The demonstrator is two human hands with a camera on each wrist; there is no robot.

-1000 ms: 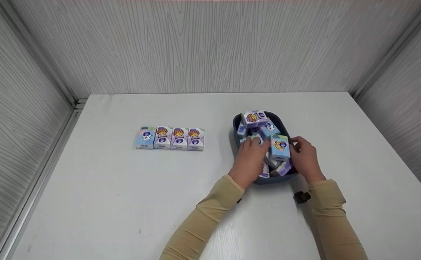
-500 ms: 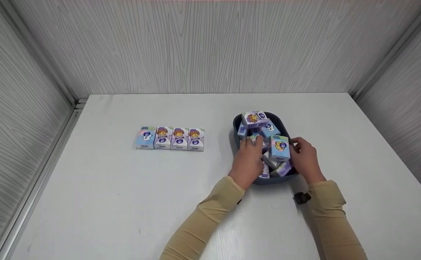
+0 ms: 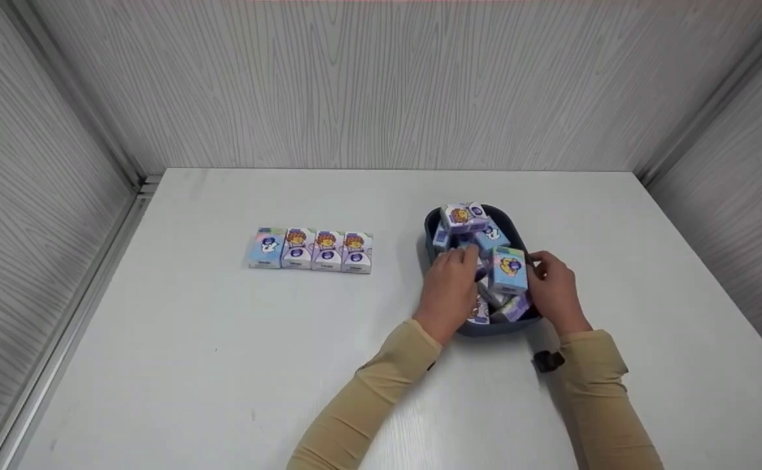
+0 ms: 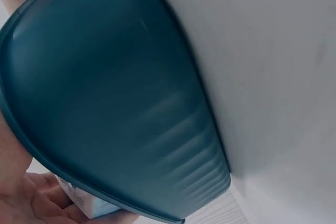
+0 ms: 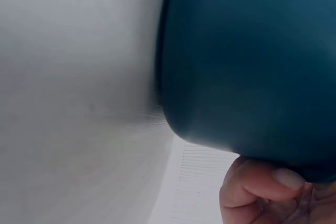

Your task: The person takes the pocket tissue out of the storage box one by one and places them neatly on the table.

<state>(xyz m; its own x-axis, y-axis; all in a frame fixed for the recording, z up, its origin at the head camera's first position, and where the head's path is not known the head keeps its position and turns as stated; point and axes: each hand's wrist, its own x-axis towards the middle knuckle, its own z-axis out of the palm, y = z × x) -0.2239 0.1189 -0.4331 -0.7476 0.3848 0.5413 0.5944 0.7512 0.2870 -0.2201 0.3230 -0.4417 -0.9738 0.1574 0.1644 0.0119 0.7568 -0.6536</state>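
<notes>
A dark blue-green plastic bin point(image 3: 495, 329) holds several small cartoon-printed tissue packs, heaped at mixed angles. My left hand point(image 3: 447, 290) reaches over the bin's near left side, its fingertips down among the packs. In the left wrist view, its fingers curl round a tissue pack point(image 4: 86, 200) beside the rim; most of that pack is hidden. My right hand point(image 3: 554, 287) grips the bin's right rim, with a curled finger against the wall in the right wrist view. A blue tissue pack point(image 3: 508, 269) lies on top between the hands, and a purple-white tissue pack point(image 3: 464, 217) rests at the far end.
Left of the bin, a blue tissue pack point(image 3: 266, 248) and three purple-white tissue packs point(image 3: 327, 250) lie side by side in a straight row on the white table point(image 3: 224, 365). Pale wood-grain panels point(image 3: 381, 85) stand behind and at both sides.
My left fingers have drawn closer together and sunk lower among the packs, covering a green-topped one that showed before. My right hand stays at the rim. The row is unchanged.
</notes>
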